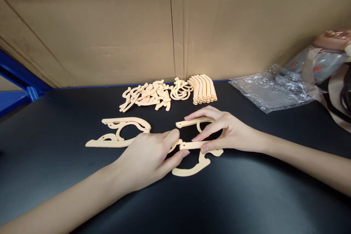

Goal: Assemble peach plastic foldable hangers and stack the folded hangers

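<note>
Head view, looking down on a matte black table (246,197). Left hand (149,157) lying palm down near the middle, fingers curled, thumb and forefinger pinched on the end of a flat cream-coloured plastic hanger piece (192,166) with a curved cut-out. Right hand (219,131) just across from it, fingertips almost meeting the left's, thumb and fingers closed on the same piece from the other end, forefinger stretched along a second cream plastic bar (192,121) that arches over the top of the grip. Lower curved arm of the held piece resting on the table just below both thumbs.

Just beyond the left hand's knuckles, touching nothing but the table, a loose cream plastic hanger half (117,133), flat, its hooked part turned away. Farther off, past both hands and near the table's back edge, a jumbled heap of cream plastic hanger parts (146,95); beside that, beyond the right hand, a neat fanned stack of cream plastic bars (204,88). Well off past the right wrist, a crumpled clear plastic bag (268,89), with a printed packet (326,65) behind it. Behind everything, a brown cardboard wall (109,25); far beyond the left forearm, a blue metal frame (19,80).
</note>
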`<state>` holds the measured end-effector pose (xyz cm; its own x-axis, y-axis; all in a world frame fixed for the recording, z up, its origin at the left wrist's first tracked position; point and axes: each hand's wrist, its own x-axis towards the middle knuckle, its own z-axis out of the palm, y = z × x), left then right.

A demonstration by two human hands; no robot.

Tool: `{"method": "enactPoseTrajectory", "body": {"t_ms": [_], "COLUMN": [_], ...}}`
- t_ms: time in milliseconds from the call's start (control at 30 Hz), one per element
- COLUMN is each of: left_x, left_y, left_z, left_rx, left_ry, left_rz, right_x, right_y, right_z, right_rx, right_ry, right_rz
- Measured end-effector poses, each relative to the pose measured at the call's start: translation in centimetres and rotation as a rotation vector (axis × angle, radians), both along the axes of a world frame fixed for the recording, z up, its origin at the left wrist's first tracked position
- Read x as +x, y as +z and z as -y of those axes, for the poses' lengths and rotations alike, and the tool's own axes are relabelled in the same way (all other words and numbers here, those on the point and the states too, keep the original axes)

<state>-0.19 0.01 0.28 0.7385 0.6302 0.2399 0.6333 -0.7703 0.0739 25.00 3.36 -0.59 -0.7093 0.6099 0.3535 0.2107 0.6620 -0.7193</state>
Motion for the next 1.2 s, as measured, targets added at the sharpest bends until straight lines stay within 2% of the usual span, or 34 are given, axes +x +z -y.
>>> {"method": "enactPoseTrajectory", "body": {"t_ms": [233,500,767,1033,1200], "left_x": [-0.1,0.4,0.4,0.6,0.2], "left_y": [0.0,0.7,-0.3,0.4,-0.3], "left_z": [-0.1,0.3,0.1,0.1,-0.2], "left_rx": [-0.014,0.065,0.107,0.144,0.154], "left_ry": [-0.04,-0.083,-0.083,-0.087,-0.069], "left_rz": [-0.036,-0.169,-0.107,-0.154,-0.059], "right_x": [-0.1,-0.1,-0.3,-0.3,-0.2], "right_y": [0.0,0.0,0.0,0.2,-0.2], "right_z": [0.1,0.1,0.0,0.4,0.6], "right_rx": [0.072,0.108,0.118,0.053,0.059], "right_ry": [-0.008,0.02,0.023,-0.002,-0.01], "right_rz": [-0.003,0.033,0.012,0.056,0.094]}}
